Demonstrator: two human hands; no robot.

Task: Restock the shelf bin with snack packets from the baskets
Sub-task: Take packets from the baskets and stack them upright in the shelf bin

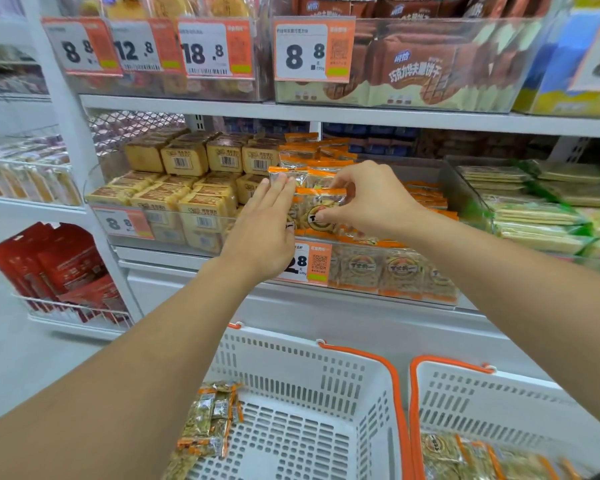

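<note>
A clear shelf bin (pixel 409 251) on the middle shelf holds several orange-edged snack packets. My right hand (pixel 368 199) pinches one such snack packet (pixel 321 202) upright at the bin's front left, thumb low and fingers on its top edge. My left hand (pixel 264 230) has straight fingers resting against the packets' left side. Below stand two white baskets with orange handles: the left basket (pixel 326 386) holds a few packets (pixel 212 420) in its left corner, and the right basket (pixel 499 400) holds packets (pixel 465 455) at its bottom.
Left of the bin is a clear bin of yellow cake packs (pixel 184 188); to the right lie green-edged packs (pixel 548 202). A top shelf with price tags (pixel 314 51) hangs overhead. Red bags (pixel 59 268) sit in a wire rack at lower left.
</note>
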